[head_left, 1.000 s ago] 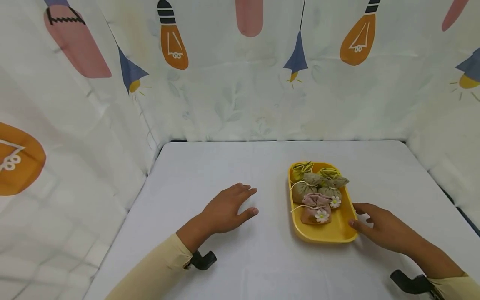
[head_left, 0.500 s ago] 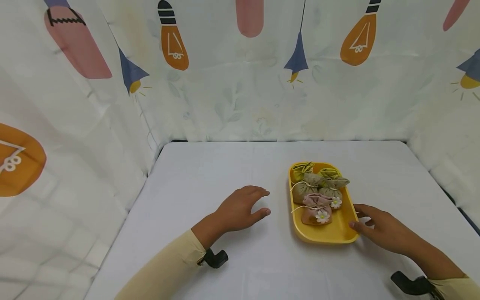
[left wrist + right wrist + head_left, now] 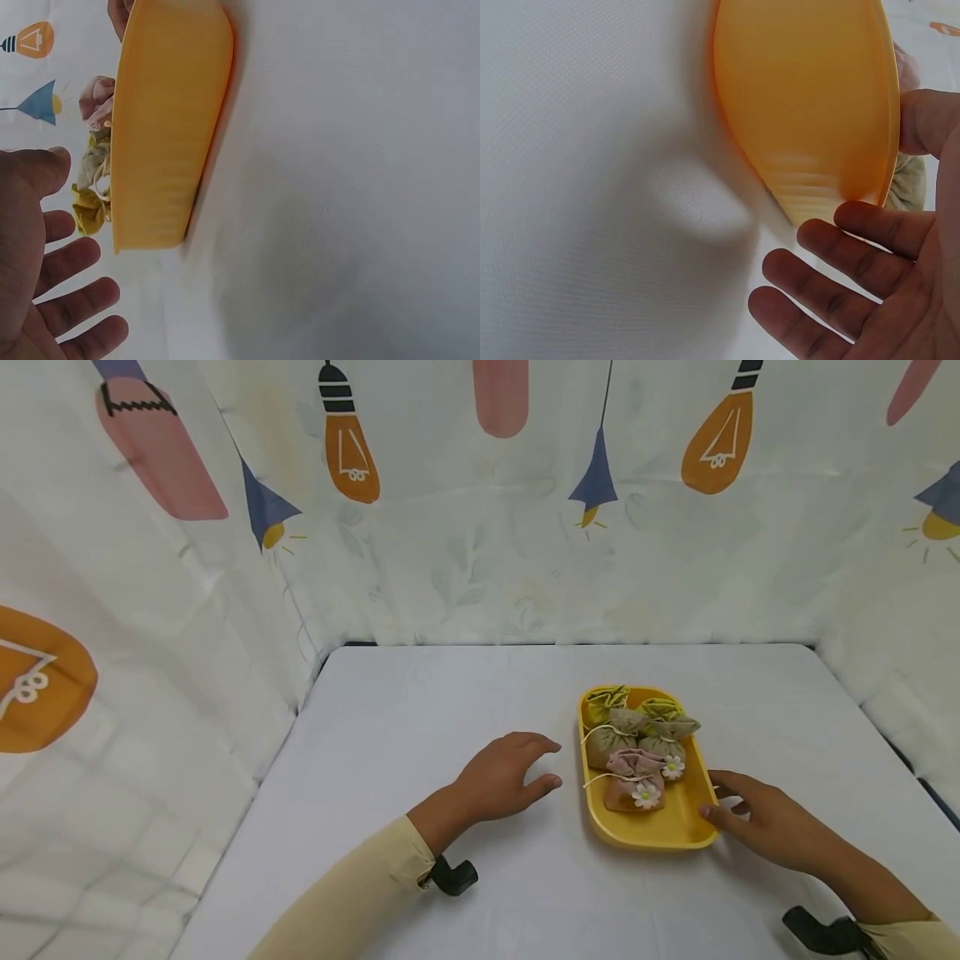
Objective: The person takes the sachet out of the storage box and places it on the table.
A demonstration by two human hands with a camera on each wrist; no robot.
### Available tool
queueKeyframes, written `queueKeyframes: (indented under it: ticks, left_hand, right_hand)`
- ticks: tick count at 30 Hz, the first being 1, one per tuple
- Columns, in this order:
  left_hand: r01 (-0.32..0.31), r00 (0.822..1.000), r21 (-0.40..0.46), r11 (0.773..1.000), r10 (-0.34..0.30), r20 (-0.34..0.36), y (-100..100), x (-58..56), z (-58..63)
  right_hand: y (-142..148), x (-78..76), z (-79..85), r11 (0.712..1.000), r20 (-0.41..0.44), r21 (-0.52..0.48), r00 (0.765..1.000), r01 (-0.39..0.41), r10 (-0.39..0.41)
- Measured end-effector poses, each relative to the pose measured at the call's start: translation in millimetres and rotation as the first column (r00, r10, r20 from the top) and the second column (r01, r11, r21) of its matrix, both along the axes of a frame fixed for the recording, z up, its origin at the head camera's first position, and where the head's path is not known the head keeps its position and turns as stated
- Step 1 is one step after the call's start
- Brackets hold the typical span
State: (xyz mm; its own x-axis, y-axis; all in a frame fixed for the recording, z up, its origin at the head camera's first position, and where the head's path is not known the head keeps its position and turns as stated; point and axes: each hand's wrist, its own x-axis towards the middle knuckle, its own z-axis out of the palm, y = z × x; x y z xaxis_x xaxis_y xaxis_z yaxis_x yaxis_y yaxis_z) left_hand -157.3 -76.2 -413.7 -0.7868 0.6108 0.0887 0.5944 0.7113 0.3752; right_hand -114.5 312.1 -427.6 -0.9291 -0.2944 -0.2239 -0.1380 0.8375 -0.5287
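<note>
A yellow plastic tray (image 3: 693, 822) stands on the white table right of the middle. In it lie several small drawstring pouches: yellow-green ones (image 3: 606, 700) at the far end, grey-green ones (image 3: 611, 745) in the middle, pink ones (image 3: 633, 783) with white flowers nearest. My right hand (image 3: 776, 818) pinches the tray's right rim, thumb over the edge and fingertips against the outer wall, as the right wrist view (image 3: 885, 255) shows. Left of the tray hovers my left hand (image 3: 506, 777), apart from it, holding nothing. The left wrist view has its fingers (image 3: 79, 306) spread near the tray wall (image 3: 161, 127).
The white-covered table (image 3: 420, 693) extends to a hanging cloth (image 3: 480, 568) printed with lamps and bulbs, which rises behind and at both sides. Black wrist mounts (image 3: 453, 877) stick out below both sleeves.
My left hand has moved right, closer to the tray, and its fingers have bent a little. My right hand and the tray have stayed in place.
</note>
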Motion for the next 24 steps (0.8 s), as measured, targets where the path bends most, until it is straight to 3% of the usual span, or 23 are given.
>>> queueKeyframes:
  ticks: [11,24]
  left_hand:
    - [0.045,0.999,0.035,0.998,-0.045,0.005,22,0.8,2.7]
    - [0.078,0.997,0.049,0.996,-0.079,0.026,42,1.1,0.2]
  right_hand:
    - [1,0.3,-0.3,1.000,-0.053,-0.006,0.998,-0.024,0.023]
    - [1,2.1,-2.4,1.000,-0.035,-0.021,0.999,-0.017,0.016]
